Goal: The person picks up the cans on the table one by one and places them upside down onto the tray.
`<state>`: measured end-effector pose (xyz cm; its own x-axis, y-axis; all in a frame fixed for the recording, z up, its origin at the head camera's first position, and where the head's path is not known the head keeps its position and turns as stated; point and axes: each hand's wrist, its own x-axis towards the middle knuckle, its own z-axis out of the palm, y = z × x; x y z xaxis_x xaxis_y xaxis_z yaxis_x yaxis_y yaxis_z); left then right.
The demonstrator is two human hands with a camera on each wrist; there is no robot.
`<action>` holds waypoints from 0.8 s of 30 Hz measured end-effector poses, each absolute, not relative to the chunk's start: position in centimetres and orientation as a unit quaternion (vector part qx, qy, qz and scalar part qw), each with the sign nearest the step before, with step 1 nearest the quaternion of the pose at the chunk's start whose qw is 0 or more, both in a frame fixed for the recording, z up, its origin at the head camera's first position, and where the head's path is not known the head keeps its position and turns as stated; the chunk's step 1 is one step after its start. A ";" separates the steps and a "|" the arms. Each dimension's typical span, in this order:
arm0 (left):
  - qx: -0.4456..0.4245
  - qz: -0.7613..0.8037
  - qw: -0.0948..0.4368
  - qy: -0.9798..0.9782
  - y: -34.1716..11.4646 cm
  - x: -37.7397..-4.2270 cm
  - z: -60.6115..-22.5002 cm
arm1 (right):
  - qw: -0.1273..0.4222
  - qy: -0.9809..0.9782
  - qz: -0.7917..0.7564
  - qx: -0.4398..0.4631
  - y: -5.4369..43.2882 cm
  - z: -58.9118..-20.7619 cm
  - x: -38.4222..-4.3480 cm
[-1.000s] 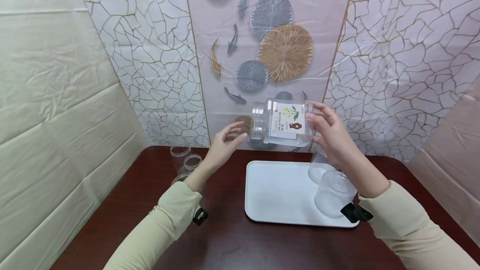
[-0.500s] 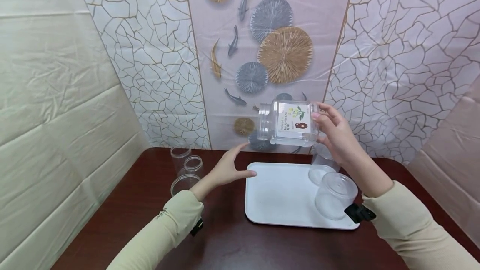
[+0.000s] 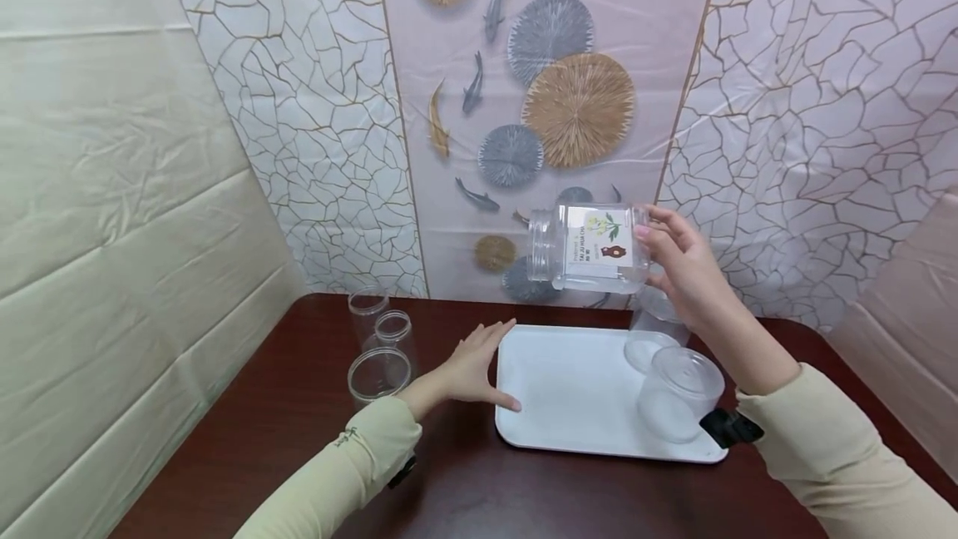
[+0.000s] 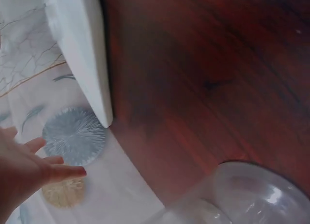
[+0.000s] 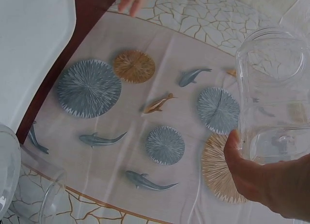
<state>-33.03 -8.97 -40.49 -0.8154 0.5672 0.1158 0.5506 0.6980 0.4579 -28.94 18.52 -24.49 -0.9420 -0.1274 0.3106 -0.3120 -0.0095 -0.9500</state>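
Over the left edge of the white tray (image 3: 561, 389), the left hand (image 3: 473, 370) is hanging with fingers and thumb spread apart, holding nothing; whether the thumb is touching the rim is hard to tell. Compared with a second ago, it is sitting lower and well away from the mouth of the clear tea jar (image 3: 599, 246), so the right hand (image 3: 681, 263) alone is now apparently bearing that jar. Its thumb and fingers are clamping the base end, keeping the jar in the air, slightly farther right than before.

The jar is lying sideways, its threaded neck pointing left with no lid showing. Its white label is showing yellow flowers, green leaves, a brown bear and the words "TAI JU HUA CHA".

Farther out, two clear containers (image 3: 681, 377) are standing at the tray's right end, and three open-topped clear jars (image 3: 379, 377) are standing on the dark red table (image 3: 479, 497) at the left.
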 end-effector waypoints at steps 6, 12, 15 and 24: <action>0.280 0.181 0.100 0.937 -8.9 -32.5 -41.3 | 0.074 -0.722 0.673 0.143 18.3 -24.4 -29.2; 0.248 0.168 0.142 0.943 -8.6 -32.5 -42.0 | 0.074 -0.752 0.642 0.126 18.5 -24.4 -29.5; 0.230 0.159 0.156 0.947 -8.5 -32.7 -42.5 | 0.078 -0.767 0.625 0.121 18.5 -24.5 -29.6; 0.208 0.135 0.176 0.953 -8.1 -32.9 -43.2 | 0.081 -0.807 0.570 0.128 18.1 -24.7 -29.9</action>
<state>-32.87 -8.08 -43.19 -0.8516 0.4441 -0.2784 0.3493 0.8769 0.3302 -29.94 18.15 -24.65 -0.9538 -0.1148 0.2777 -0.3001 0.3168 -0.8998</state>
